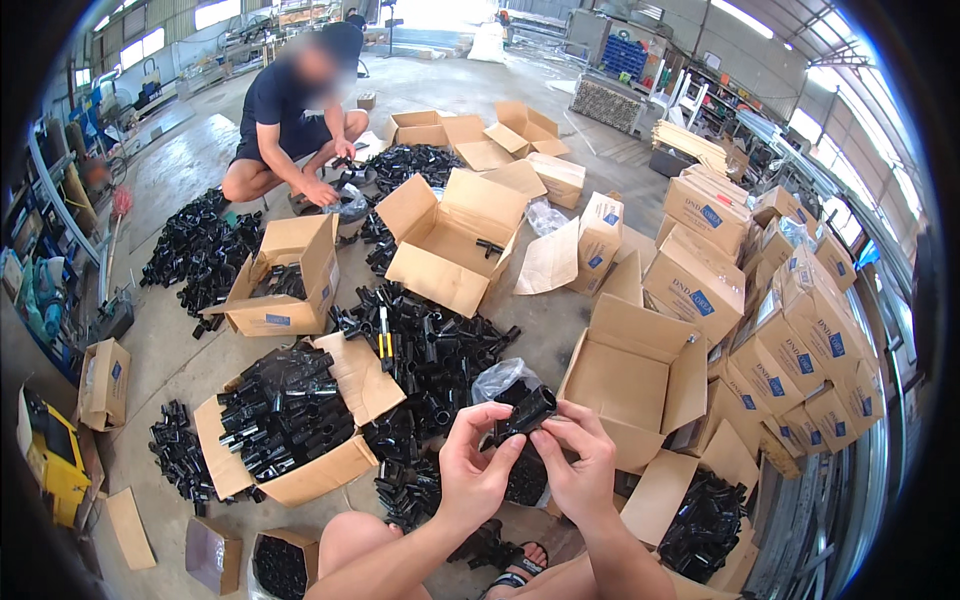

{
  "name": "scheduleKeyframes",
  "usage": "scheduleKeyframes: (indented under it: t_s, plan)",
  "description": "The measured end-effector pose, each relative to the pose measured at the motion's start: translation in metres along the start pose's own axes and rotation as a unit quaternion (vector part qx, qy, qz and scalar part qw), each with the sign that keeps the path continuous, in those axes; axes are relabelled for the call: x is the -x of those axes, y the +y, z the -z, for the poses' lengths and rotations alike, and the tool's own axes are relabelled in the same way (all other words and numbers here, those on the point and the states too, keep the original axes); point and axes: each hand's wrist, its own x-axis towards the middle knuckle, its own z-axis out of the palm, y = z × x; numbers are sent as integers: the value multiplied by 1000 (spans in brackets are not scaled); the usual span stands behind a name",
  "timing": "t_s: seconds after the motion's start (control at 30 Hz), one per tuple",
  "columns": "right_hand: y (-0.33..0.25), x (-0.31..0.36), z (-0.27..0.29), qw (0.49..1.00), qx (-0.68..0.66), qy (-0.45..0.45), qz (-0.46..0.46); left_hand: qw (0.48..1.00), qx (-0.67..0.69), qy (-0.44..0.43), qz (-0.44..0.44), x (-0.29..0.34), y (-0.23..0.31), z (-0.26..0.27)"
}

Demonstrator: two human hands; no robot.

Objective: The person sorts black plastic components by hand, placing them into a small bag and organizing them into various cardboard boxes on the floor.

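Between my two hands, in front of my knees, is a black tubular pipe fitting (533, 408) with its round open end turned up to the right. My left hand (472, 468) grips its left side, thumb and fingers closed round it. My right hand (580, 465) pinches it from the right with thumb and fingertips. A clear plastic bag (503, 378) lies just behind the fitting. Beyond my left hand spreads a loose pile of black fittings (440, 350), with a yellow-and-black tool (385, 335) lying on it. Partly hidden below my hands are more black pieces.
An open carton of fittings (365, 375) stands at left, and another carton (655, 510) at lower right. An open carton (625, 375) sits beyond my right hand. Stacked closed boxes (790, 350) fill the right. A co-worker (290, 110) squats at far left, handling pieces.
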Motion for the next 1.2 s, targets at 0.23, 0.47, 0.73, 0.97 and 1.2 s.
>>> scheduleKeyframes:
  t_s: [0.23, 0.47, 0.73, 0.97, 1.2]
  plan:
    - [5, -1, -5, 998, -56, 2, 9, 1000, 7, 6, 14, 2, -1, 2]
    - [-1, -1, -7, 999, -3, 6, 50, 1000, 6, 12, 0, -1, -2, 2]
    - [10, 10, -19, 995, -92, 11, -45, 999, 31, 14, 26, 2, 2, 6]
    - [5, 12, -20, 979, -197, 1, -41, 996, 63, 8, 57, 4, -1, 8]
    - [-1, 11, -23, 980, -195, 30, -39, 996, 64, 8, 56, 4, 1, 9]
